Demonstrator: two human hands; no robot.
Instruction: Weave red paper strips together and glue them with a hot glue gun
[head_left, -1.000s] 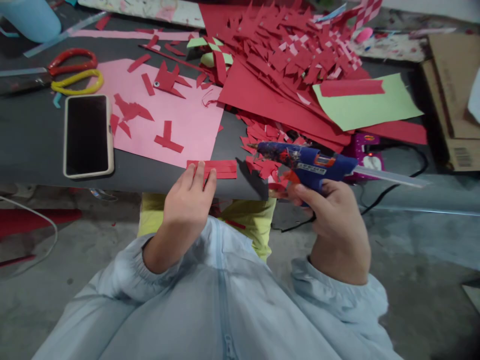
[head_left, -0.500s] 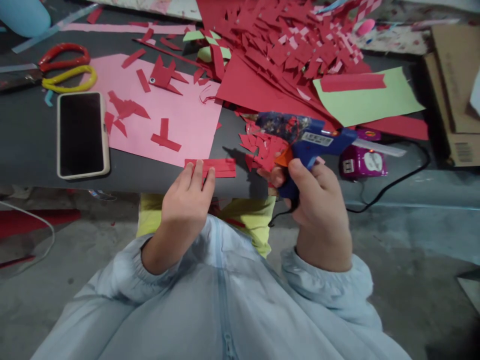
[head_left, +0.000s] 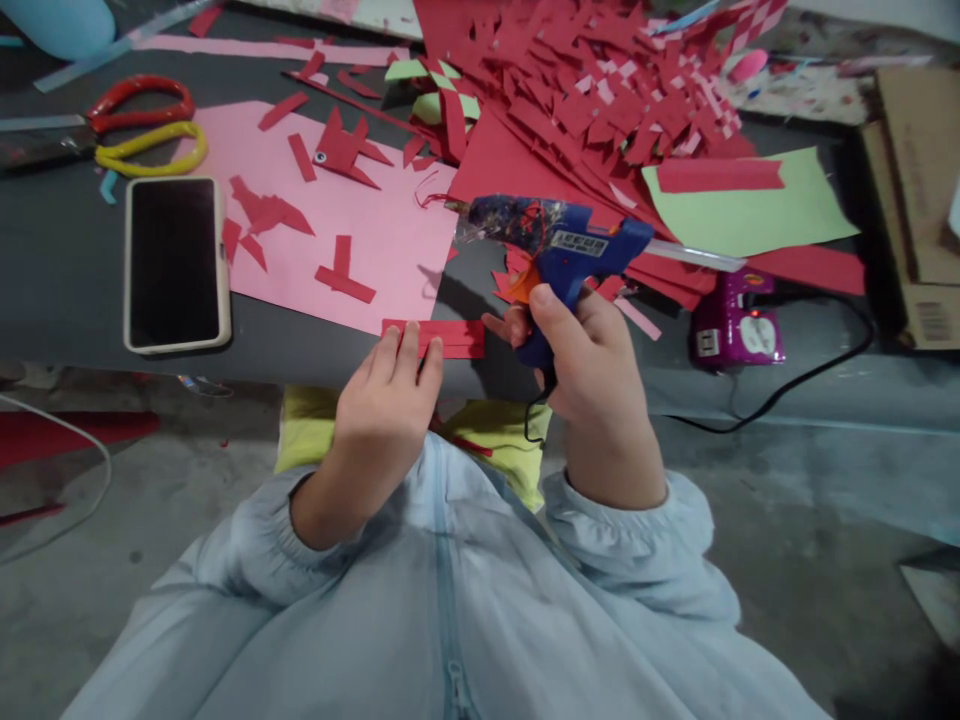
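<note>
My left hand (head_left: 386, 410) lies with fingers stretched out, their tips pressing a folded red paper strip (head_left: 463, 338) onto the table near its front edge. In my right hand (head_left: 600, 365) is a blue hot glue gun (head_left: 581, 240) with an orange trigger, gripped by its handle. Its nozzle points left, above the dark tabletop by the corner of a pink paper sheet (head_left: 409, 255). A clear glue stick (head_left: 694, 255) sticks out of its back. On the pink sheet rest a red paper fish (head_left: 343, 147) with a stick-on eye and several red scraps.
At left are a phone (head_left: 178, 265) and scissors (head_left: 146, 158) with red and yellow handles. A heap of red paper pieces (head_left: 585, 90) covers the back. To the right lie a green sheet (head_left: 727, 215), a purple box (head_left: 739, 330) with a black cord, and cardboard (head_left: 919, 170).
My right hand has moved left with the glue gun, bringing its nozzle closer to the pink sheet. My left hand stays on the red strip. The view has shifted slightly.
</note>
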